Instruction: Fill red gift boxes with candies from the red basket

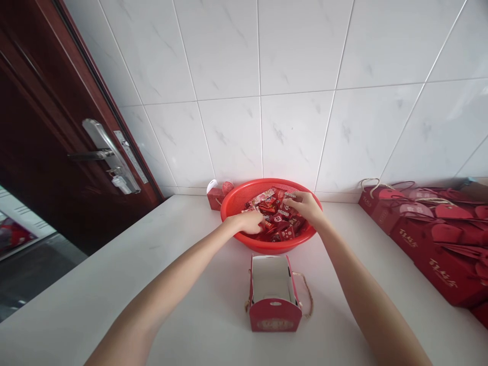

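Observation:
A round red plastic basket (271, 247) stands near the wall, holding many small red wrapped packets (280, 218). Inside its left part is my left hand (250, 221), its fingers curled down among the packets, fingertips hidden. My right hand (304, 206) reaches over the right rim, thumb and fingers bent together at a packet. In front of the basket, an open red box (276, 316) with a pale inside and a rope handle sits on the white table; nothing shows inside it.
Rows of filled-looking red boxes (438, 254) with rope handles line the table's right side. A small red box (215, 198) stands behind the basket's left rim. The tiled wall (297, 132) is behind; a dark door (57, 112) with a handle is at left.

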